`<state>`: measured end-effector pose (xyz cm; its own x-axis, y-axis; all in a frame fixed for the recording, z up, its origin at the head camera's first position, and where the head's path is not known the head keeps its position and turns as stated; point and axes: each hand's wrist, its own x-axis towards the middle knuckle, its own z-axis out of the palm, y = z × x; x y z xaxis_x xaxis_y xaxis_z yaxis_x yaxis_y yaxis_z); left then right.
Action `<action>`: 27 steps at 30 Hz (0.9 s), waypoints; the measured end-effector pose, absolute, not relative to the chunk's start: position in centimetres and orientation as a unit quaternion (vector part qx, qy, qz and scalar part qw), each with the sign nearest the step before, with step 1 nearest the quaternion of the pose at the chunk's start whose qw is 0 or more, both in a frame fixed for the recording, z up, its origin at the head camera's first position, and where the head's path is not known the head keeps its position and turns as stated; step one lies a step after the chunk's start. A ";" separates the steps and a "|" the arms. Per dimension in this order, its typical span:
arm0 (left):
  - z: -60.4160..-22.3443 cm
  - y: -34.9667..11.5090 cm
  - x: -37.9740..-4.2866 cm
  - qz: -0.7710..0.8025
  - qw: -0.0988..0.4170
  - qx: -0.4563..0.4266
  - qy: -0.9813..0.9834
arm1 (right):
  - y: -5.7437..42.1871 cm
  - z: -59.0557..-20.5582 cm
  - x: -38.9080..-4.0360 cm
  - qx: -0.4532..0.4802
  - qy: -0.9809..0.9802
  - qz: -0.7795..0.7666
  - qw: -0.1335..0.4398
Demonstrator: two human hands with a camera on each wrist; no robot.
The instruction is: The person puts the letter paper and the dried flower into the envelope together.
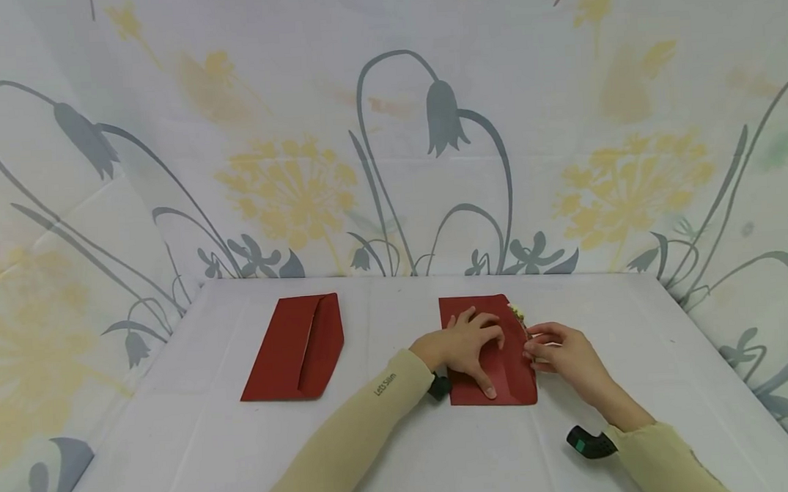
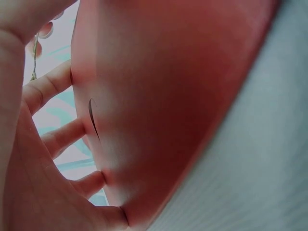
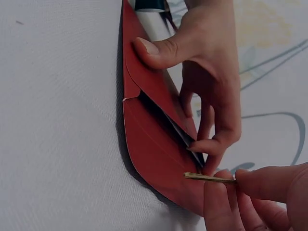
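Note:
A red envelope (image 1: 469,389) lies on the white table, its flap side toward the right. My left hand (image 1: 467,343) is spread over it, thumb and fingertips pressing on its face. In the right wrist view the left thumb rests on the red paper (image 3: 159,154), and the mouth stands slightly apart as a dark slit. My right hand (image 1: 564,352) pinches a thin gold-coloured stick (image 3: 209,178) beside the envelope's right edge. A pale yellow flower-like ornament (image 1: 517,312) shows at the stick's far end. Its exact kind is unclear.
A second red envelope (image 1: 282,350) lies to the left on the table, its flap folded out to the right. Black wrist devices (image 1: 589,443) sit at both wrists. A flower-printed cloth (image 1: 397,165) hangs behind the table.

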<state>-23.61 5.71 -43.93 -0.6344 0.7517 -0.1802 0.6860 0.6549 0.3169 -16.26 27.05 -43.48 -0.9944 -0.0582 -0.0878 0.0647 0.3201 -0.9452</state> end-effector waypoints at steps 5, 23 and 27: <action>-43.9 5.7 -23.6 0.113 0.150 0.402 0.896 | 26.7 -43.7 -16.5 0.009 0.814 -0.579 0.055; -43.9 5.8 -23.6 0.102 0.151 0.398 0.899 | 25.2 -44.2 -17.9 0.026 0.812 -0.579 0.064; -43.7 5.8 -23.5 0.104 0.153 0.397 0.899 | 24.8 -44.3 -18.2 0.031 0.815 -0.575 0.065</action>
